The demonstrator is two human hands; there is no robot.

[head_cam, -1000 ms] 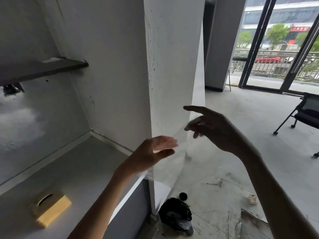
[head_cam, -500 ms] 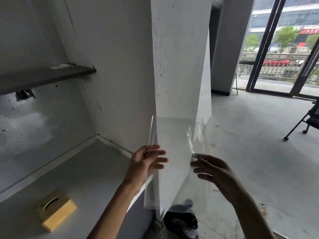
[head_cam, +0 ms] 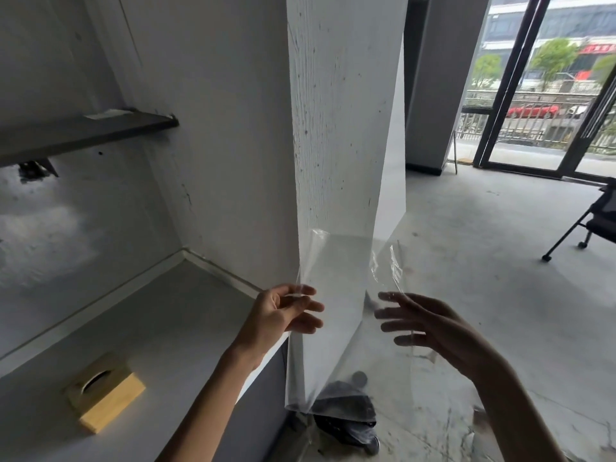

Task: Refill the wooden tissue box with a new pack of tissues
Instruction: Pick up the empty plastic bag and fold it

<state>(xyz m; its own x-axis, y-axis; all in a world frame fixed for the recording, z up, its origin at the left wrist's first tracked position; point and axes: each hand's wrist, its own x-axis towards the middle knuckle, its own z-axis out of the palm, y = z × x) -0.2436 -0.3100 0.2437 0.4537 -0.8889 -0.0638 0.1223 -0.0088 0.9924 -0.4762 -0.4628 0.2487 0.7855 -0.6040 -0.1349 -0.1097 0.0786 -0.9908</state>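
Low in the middle, both hands had dropped; the left hand [head_cam: 283, 311] pinched the clear wrapper [head_cam: 346, 315], the right hand [head_cam: 430, 325] spread wide. Lower left, the wooden tissue box [head_cam: 106, 391] waited on the tabletop [head_cam: 186, 328].

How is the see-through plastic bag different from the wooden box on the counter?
The clear plastic bag is thin, floppy and see-through; the wooden tissue box is solid, stiff and tan. The bag hangs in the air, touched by the left hand and right hand; the box lies alone on the grey counter. The box has an oval slot on top.
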